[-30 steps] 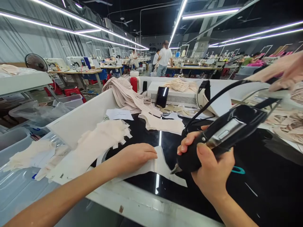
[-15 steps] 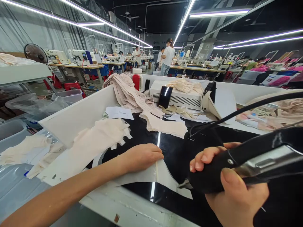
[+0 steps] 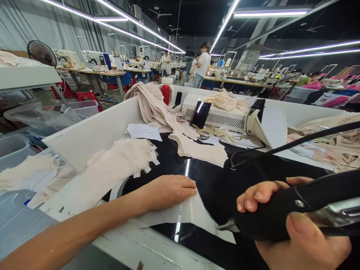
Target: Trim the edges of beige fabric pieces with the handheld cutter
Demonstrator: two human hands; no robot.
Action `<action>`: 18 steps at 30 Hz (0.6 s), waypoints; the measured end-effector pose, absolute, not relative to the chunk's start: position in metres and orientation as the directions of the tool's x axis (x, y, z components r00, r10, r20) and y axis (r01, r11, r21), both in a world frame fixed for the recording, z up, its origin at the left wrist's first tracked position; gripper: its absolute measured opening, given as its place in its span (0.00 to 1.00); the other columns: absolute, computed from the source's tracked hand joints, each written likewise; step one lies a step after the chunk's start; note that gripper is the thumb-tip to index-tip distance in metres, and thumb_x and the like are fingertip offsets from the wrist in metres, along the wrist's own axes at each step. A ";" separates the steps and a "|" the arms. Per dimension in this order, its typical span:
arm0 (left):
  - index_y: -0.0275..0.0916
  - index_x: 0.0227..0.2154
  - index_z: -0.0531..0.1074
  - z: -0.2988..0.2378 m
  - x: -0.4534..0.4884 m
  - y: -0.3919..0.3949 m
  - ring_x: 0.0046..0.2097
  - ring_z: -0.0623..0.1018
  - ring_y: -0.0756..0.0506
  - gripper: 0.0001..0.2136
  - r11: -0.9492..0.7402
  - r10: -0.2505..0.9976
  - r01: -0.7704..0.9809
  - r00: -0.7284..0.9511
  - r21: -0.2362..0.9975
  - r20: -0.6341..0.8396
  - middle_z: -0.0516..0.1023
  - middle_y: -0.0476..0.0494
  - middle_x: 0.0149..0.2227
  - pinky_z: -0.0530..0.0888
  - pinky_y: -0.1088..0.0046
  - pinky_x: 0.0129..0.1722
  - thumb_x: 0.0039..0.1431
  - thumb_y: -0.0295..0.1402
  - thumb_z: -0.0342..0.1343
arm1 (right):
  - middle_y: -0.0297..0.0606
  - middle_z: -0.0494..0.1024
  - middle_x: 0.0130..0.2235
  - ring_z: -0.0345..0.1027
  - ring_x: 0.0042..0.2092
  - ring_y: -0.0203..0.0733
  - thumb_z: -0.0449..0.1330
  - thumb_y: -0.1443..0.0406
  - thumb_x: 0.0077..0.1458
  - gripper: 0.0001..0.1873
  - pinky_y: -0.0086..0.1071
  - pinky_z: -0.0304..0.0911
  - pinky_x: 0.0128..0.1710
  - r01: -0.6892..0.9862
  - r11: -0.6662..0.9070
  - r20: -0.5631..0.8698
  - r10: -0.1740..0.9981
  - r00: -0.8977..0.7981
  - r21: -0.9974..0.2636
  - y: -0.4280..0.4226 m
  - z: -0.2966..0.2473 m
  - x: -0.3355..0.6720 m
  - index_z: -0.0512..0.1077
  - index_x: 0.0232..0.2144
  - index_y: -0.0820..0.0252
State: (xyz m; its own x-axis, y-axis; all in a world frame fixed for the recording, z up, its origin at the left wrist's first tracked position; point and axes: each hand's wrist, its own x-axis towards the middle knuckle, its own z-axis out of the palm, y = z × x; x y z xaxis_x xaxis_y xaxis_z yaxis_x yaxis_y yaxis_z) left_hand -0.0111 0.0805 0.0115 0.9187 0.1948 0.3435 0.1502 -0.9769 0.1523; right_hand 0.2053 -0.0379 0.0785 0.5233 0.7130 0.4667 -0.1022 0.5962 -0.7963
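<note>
My left hand (image 3: 171, 191) rests on a thin white fabric piece (image 3: 201, 213), its fingers closed together at the upper edge. A pale strip or seam runs across this piece beside the fingertips. In my right hand (image 3: 306, 234) is a black corded hand tool (image 3: 270, 213) with a metal lever along its side, the fingers wrapped round the body. The tool's narrow metal tip (image 3: 229, 225) meets the right end of the fabric piece, over the glossy black tabletop (image 3: 208, 176). The fingertips of my left hand are partly hidden.
Cream fabric pieces (image 3: 120, 157) lie layered at left, with another stack (image 3: 201, 150) ahead. Behind stand a phone (image 3: 200, 114), a white vented box (image 3: 222, 119) and a red thread cone (image 3: 165, 94). A black cable (image 3: 309, 138) crosses at right. White boards (image 3: 92, 135) border the table.
My right hand and the tool have shifted right and look nearer, the tip still at the fabric's right end. My left hand stays on the fabric. The view has moved slightly.
</note>
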 end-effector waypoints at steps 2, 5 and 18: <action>0.34 0.56 0.81 0.011 -0.011 0.081 0.64 0.85 0.40 0.12 -0.978 0.188 0.140 0.911 0.153 0.367 0.87 0.36 0.60 0.83 0.64 0.67 0.81 0.21 0.53 | 0.29 0.79 0.28 0.72 0.24 0.44 0.84 0.53 0.49 0.26 0.38 0.76 0.19 -0.103 0.619 0.481 0.695 0.534 -0.779 -0.028 0.083 0.205 0.79 0.45 0.49; 0.35 0.56 0.82 0.008 -0.013 0.082 0.64 0.86 0.40 0.13 -0.977 0.191 0.138 0.904 0.162 0.383 0.87 0.35 0.60 0.83 0.64 0.67 0.81 0.21 0.52 | 0.27 0.79 0.27 0.72 0.23 0.42 0.83 0.55 0.48 0.25 0.36 0.74 0.20 -0.092 0.656 0.499 0.650 0.573 -0.749 -0.009 0.089 0.201 0.78 0.45 0.49; 0.37 0.60 0.81 0.012 -0.021 0.078 0.60 0.88 0.43 0.14 -0.957 0.235 0.142 0.888 0.252 0.396 0.86 0.36 0.63 0.85 0.68 0.64 0.84 0.27 0.51 | 0.24 0.80 0.32 0.76 0.25 0.36 0.78 0.52 0.60 0.23 0.34 0.78 0.27 -0.054 0.706 0.586 0.626 0.515 -0.706 0.043 0.071 0.184 0.70 0.45 0.49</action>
